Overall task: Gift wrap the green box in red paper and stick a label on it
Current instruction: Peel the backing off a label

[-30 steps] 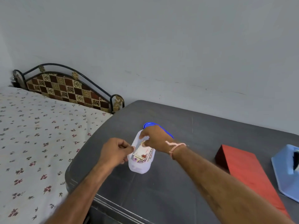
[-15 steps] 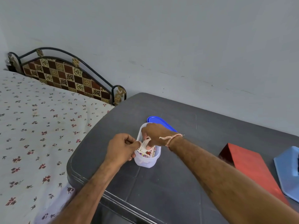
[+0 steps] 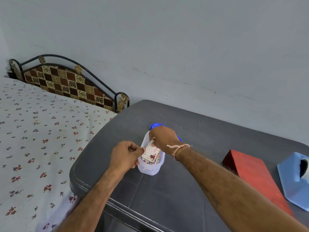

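Single view, worn on our head. We look forward and down across the dark table [image 3: 158, 198], from above its near edge, toward the wall [image 3: 184, 47]. Close range: our forearms run away from us to mid-frame, where the left hand [image 3: 124, 155] grips a clear container [image 3: 149, 169] and the right hand [image 3: 163, 137] pinches a label [image 3: 153, 150]. Wide angle: the bed [image 3: 41, 139] fills the lower left side.
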`<control>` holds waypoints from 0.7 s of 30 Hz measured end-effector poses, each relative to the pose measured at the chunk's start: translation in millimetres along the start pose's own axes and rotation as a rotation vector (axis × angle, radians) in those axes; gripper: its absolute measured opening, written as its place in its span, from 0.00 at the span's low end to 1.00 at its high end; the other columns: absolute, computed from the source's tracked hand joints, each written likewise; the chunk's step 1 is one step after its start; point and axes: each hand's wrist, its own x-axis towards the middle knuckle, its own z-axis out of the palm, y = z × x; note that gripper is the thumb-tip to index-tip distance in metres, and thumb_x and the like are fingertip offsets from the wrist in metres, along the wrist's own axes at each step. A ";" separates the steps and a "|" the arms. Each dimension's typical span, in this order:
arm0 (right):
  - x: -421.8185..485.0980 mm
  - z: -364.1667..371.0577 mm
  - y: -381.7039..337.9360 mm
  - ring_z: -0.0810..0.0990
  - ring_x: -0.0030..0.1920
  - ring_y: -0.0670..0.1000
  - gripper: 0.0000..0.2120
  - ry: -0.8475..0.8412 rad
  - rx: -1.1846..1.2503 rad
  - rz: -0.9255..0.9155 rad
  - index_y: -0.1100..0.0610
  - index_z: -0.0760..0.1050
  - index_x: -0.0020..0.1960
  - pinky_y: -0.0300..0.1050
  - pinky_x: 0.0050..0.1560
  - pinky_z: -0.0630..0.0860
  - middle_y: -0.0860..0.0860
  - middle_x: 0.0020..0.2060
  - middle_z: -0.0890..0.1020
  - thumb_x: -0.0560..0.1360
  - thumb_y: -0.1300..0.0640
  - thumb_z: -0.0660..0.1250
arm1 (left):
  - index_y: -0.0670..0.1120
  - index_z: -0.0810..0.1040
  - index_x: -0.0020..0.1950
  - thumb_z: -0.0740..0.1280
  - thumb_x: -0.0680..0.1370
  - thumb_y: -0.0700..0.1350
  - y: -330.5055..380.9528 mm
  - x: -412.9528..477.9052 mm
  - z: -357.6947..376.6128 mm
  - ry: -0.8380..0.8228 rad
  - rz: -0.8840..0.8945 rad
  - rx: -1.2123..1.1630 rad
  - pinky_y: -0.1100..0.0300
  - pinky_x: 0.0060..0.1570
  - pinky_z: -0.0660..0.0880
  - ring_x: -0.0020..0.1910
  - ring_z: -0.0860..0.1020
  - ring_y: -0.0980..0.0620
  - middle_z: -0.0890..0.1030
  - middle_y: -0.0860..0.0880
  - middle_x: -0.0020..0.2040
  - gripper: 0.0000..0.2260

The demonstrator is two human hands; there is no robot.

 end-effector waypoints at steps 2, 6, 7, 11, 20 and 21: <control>-4.3 -3.9 1.8 0.82 0.51 0.55 0.09 0.037 -0.010 0.002 0.53 0.81 0.57 0.47 0.47 0.76 0.51 0.50 0.84 0.78 0.56 0.70 | 0.43 0.83 0.43 0.74 0.77 0.45 0.1 -1.7 1.4 -0.004 0.002 0.016 0.60 0.29 0.77 0.26 0.80 0.54 0.84 0.46 0.30 0.07; -13.4 -8.3 4.8 0.82 0.49 0.53 0.06 0.075 0.066 -0.008 0.53 0.76 0.55 0.45 0.44 0.74 0.50 0.51 0.84 0.79 0.54 0.68 | 0.43 0.83 0.44 0.74 0.77 0.46 1.9 -4.4 3.0 -0.009 0.005 0.030 0.60 0.29 0.78 0.27 0.81 0.52 0.85 0.46 0.32 0.07; -16.9 -10.9 6.3 0.82 0.49 0.53 0.06 0.076 0.084 -0.005 0.53 0.76 0.55 0.46 0.45 0.75 0.50 0.51 0.84 0.80 0.54 0.68 | 0.43 0.83 0.44 0.74 0.77 0.46 3.9 -5.1 3.7 -0.012 0.008 0.035 0.59 0.30 0.79 0.28 0.81 0.52 0.85 0.46 0.32 0.07; -22.9 -15.9 9.0 0.80 0.53 0.53 0.06 0.073 0.170 0.010 0.54 0.83 0.55 0.46 0.47 0.76 0.52 0.54 0.82 0.79 0.58 0.69 | 0.44 0.83 0.44 0.74 0.77 0.46 3.8 -6.2 3.6 -0.007 0.013 0.047 0.57 0.32 0.80 0.29 0.82 0.50 0.85 0.47 0.32 0.07; -31.8 -14.8 20.2 0.80 0.44 0.47 0.07 0.178 0.461 0.155 0.50 0.84 0.52 0.42 0.44 0.74 0.45 0.46 0.85 0.77 0.59 0.70 | 0.47 0.84 0.42 0.74 0.77 0.50 5.7 -9.4 2.0 -0.007 0.033 0.100 0.58 0.32 0.76 0.31 0.82 0.51 0.85 0.51 0.33 0.08; -32.7 -14.0 21.8 0.82 0.42 0.48 0.06 0.174 0.496 0.163 0.51 0.84 0.50 0.43 0.45 0.76 0.46 0.45 0.85 0.77 0.59 0.70 | 0.47 0.84 0.42 0.74 0.77 0.51 5.2 -9.0 1.5 -0.008 0.033 0.100 0.58 0.32 0.75 0.31 0.83 0.51 0.85 0.52 0.34 0.09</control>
